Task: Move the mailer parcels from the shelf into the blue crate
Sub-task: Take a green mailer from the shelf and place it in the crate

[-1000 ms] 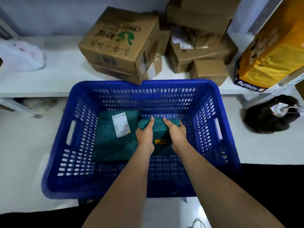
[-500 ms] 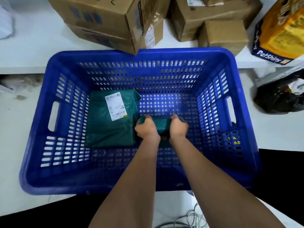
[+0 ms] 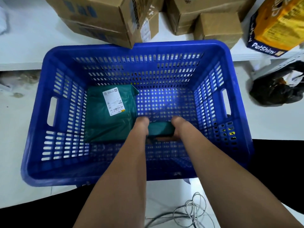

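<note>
You are setting the small green mailer (image 3: pixel 160 130) down on the floor of the blue crate (image 3: pixel 218 46), so let it go flat and low instead of dropping it: bring its underside onto the slotted floor, then slide your fingers out sideways so the soft bag does not fold or flip. Lay it just beside the larger green mailer (image 3: pixel 105 125), the one with the white shipping label (image 3: pixel 113 101) facing up at the crate's left, so the open floor to the right stays free for what is to come; judged from here, the small parcel already touches or slightly overlaps that neighbour's right edge. Your left hand (image 3: pixel 141 125) and right hand (image 3: pixel 178 125) clamp the parcel from its two short ends, fingers curled down over the far edge and the right thumb tucked beneath. Both forearms reach in over the crate's near wall, roughly parallel, wrists bent downward into the crate. Cardboard boxes (image 3: pixel 105 18) remain on the white shelf (image 3: pixel 29 41) behind, though no further mailers can be made out there
</note>
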